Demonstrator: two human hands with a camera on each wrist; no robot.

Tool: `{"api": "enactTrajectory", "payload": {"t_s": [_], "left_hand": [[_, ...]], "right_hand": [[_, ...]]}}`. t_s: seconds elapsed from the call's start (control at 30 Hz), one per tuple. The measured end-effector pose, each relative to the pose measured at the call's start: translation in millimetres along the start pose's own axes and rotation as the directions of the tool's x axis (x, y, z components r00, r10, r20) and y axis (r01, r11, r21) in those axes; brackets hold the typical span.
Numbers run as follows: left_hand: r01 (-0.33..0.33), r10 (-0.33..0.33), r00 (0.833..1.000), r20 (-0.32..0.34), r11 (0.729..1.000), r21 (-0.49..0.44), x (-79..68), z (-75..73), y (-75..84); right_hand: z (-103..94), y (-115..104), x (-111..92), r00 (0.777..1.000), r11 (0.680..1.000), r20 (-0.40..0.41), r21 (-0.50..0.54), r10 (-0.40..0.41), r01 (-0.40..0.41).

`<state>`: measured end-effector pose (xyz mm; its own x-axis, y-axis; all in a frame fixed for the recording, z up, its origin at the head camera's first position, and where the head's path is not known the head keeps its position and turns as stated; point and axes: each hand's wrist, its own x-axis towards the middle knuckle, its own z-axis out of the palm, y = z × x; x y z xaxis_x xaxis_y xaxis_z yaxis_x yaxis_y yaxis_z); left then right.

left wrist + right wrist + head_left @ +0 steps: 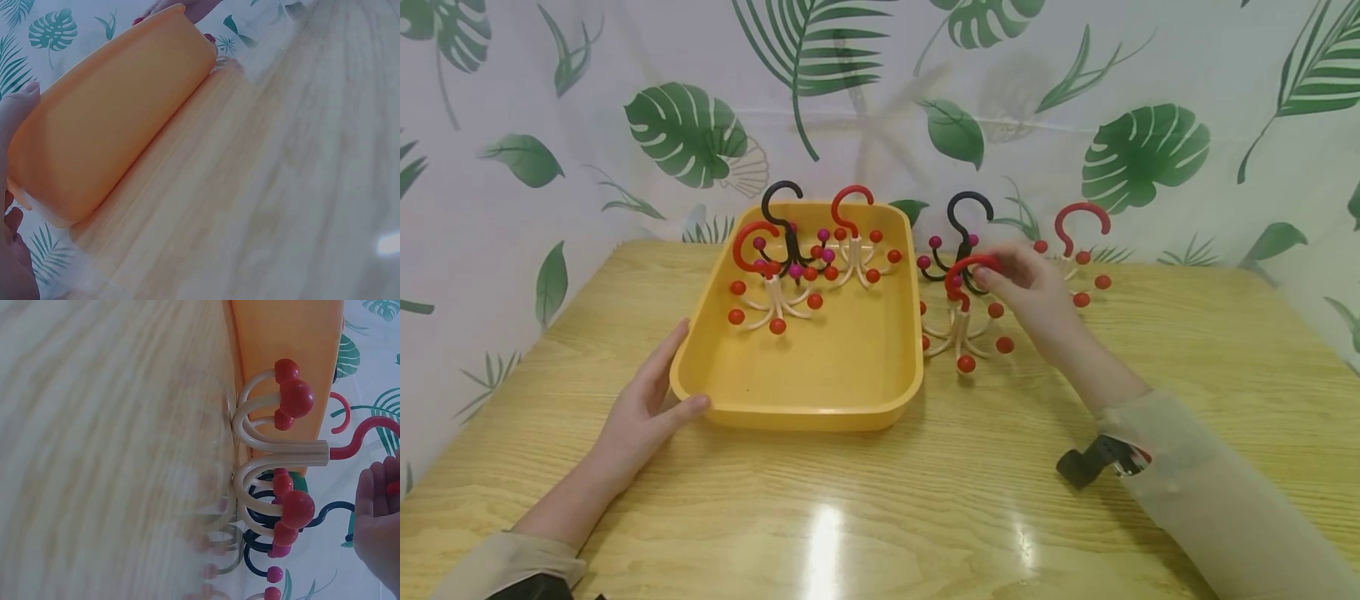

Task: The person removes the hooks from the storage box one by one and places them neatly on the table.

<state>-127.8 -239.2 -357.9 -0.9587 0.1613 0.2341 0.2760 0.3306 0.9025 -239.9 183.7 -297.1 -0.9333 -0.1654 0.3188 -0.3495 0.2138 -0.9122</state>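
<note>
My left hand (643, 404) holds the near left corner of a yellow plastic tray (808, 367), thumb at the front and fingers along the left side. To the tray's right, my right hand (1037, 296) pinches the red hook of a cream multi-arm hanger (961, 329) with red ball tips. That hanger is upright, its curved arms close to the tabletop and beside the tray wall (287, 331) in the right wrist view. Inside the tray stand two red-hooked cream hangers, one in front (775, 292) and one behind (855, 254), plus a black hanger (791, 246) with magenta balls.
Behind the held hanger stands another black hanger (964, 246). A further red-hooked hanger (1081, 217) is at the back right, partly covered by my right hand. The wooden table (925, 508) ends at a leaf-print backdrop (880, 100).
</note>
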Motion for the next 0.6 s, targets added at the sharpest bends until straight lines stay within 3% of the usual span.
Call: {"api": "enactTrajectory", "payload": {"t_s": [0.43,0.6], "left_hand": [[-0.011,0.011,1.0,-0.001,1.0,-0.011,0.2,-0.2,0.4],[0.001,-0.001,1.0,-0.006,1.0,0.003,-0.6,0.6,0.4]], "right_hand": [[1.7,1.1,0.3,0.998,0.999,-0.039,-0.02,0.041,-0.041],[2.2,1.4,-0.5,0.999,1.0,-0.036,-0.01,0.0,0.0]]}}
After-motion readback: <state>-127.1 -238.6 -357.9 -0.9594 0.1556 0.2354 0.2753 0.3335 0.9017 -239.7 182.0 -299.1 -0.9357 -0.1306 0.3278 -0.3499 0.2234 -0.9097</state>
